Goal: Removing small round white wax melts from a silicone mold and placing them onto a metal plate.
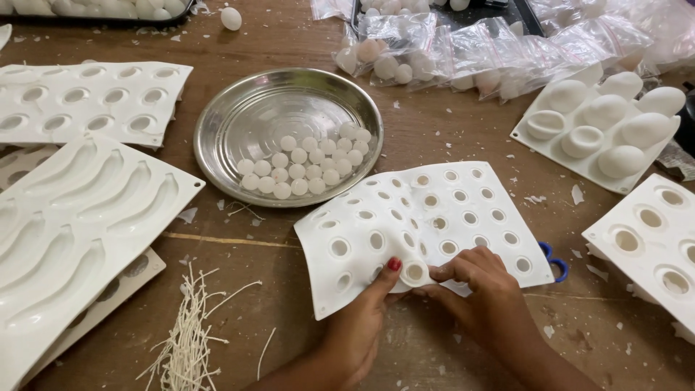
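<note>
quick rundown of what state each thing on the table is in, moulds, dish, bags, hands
Round-hole mould: bent up at its near edge, holes mostly open.
Left hand: thumb pressing the mould by one cavity.
Right hand: pinching the mould's near edge.
Metal dish: partly filled with small white balls.
Banana mould: lying flat, cavities unfilled.
Egg mould: several white pieces bulging up.
Plastic bags: holding white pieces.
Wicks: loose in a pile.
</note>
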